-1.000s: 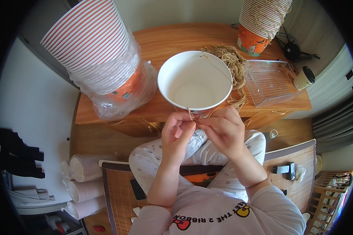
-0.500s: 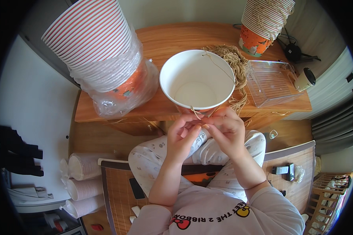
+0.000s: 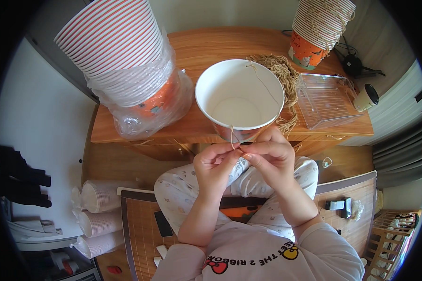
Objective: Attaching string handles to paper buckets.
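Note:
A white paper bucket stands upright at the table's front edge, its open mouth toward me. A thin tan cord comes through its near rim and hangs down to my fingers; another stretch of cord crosses the inside from the far rim. Just below the near rim, my left hand pinches the cord between thumb and forefinger. My right hand pinches it too, its fingertips touching the left ones. The exact twist of cord between the fingertips is too small to make out. Beside the bucket lies a loose hank of tan cords.
At left on the wooden table rises a tall stack of striped-looking nested buckets, partly wrapped in plastic. Far right holds another bucket stack with cords, a clear plastic tray and a lidded cup. More wrapped stacks lie on the floor.
My left hand has shifted slightly left and lower, and the cord below the near rim is drawn down between my fingers. The whole view has moved a little.

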Demonstrator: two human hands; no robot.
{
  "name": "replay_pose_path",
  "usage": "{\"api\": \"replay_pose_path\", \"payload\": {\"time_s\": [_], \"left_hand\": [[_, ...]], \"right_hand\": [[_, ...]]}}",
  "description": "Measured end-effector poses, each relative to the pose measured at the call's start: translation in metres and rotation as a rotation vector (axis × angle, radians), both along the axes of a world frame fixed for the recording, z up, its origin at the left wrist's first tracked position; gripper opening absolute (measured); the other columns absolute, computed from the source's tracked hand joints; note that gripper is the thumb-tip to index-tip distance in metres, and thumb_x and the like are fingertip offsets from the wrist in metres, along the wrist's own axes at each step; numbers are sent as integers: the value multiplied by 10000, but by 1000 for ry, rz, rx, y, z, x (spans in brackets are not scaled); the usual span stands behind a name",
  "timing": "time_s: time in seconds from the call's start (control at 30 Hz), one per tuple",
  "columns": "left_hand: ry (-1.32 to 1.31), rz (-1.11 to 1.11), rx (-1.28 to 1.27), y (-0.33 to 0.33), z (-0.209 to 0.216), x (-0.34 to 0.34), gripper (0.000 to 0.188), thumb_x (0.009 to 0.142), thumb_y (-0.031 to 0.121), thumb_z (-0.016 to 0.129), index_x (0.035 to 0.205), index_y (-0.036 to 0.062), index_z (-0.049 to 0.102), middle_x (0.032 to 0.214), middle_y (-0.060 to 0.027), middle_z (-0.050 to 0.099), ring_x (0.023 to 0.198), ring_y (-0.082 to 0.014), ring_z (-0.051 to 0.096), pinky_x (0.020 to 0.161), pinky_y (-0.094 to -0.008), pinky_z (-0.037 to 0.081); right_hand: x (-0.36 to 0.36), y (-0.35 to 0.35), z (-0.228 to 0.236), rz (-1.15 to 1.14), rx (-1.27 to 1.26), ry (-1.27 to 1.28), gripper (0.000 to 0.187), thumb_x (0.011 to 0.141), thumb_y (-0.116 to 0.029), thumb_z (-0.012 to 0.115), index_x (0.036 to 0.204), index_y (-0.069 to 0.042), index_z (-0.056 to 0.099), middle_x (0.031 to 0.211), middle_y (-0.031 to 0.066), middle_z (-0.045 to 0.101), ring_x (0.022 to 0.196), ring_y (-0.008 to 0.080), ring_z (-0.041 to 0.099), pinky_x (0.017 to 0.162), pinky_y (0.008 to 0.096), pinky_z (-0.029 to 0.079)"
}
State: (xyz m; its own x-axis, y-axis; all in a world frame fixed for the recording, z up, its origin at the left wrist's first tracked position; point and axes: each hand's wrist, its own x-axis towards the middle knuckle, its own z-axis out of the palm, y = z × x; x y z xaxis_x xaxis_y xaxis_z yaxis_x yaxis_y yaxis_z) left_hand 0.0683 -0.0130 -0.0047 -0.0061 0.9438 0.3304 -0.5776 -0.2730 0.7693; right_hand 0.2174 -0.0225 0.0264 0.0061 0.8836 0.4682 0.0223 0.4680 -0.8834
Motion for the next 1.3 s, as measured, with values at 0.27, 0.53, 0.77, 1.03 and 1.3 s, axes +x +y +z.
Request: {"api": "replay_pose_path", "payload": {"time_s": [0.27,0.53,0.77,1.03,1.3], "left_hand": [[378,310,118,-1,13,-11,143,818,-67,756,947,-57,694,893,-105,736,805,-133,690,731,-252,539],[576,467,299,1,34,-15,145,779,-59,764,902,-15,702,824,-104,718,725,-174,679,667,-271,519],[669,469,355,3,38,-20,167,737,-62,757,870,1,680,810,-112,700,702,-245,667,649,-296,516],[497,387,256,7,35,-15,111,803,-42,730,904,-19,691,840,-97,717,749,-160,675,705,-273,525],[336,296,104,7,30,-13,106,845,-17,723,943,-42,690,878,-92,724,792,-115,667,749,-256,531]], "right_hand": [[-1,4,33,-320,416,-551,262,662,-178,857,912,-243,812,835,-43,481,847,165,455,766,314,326],[9,20,55,-208,492,-673,229,677,-223,845,900,-264,810,852,-51,501,908,175,471,789,325,320],[8,27,62,-122,495,-682,193,685,-227,837,873,-259,808,865,-66,537,940,187,489,852,350,344],[10,32,53,-157,599,-593,241,707,-187,820,945,-189,780,961,-68,703,931,174,567,865,320,361],[4,30,46,-196,683,-722,258,714,-166,798,963,-207,744,1029,-118,739,937,136,592,870,338,312]]}}
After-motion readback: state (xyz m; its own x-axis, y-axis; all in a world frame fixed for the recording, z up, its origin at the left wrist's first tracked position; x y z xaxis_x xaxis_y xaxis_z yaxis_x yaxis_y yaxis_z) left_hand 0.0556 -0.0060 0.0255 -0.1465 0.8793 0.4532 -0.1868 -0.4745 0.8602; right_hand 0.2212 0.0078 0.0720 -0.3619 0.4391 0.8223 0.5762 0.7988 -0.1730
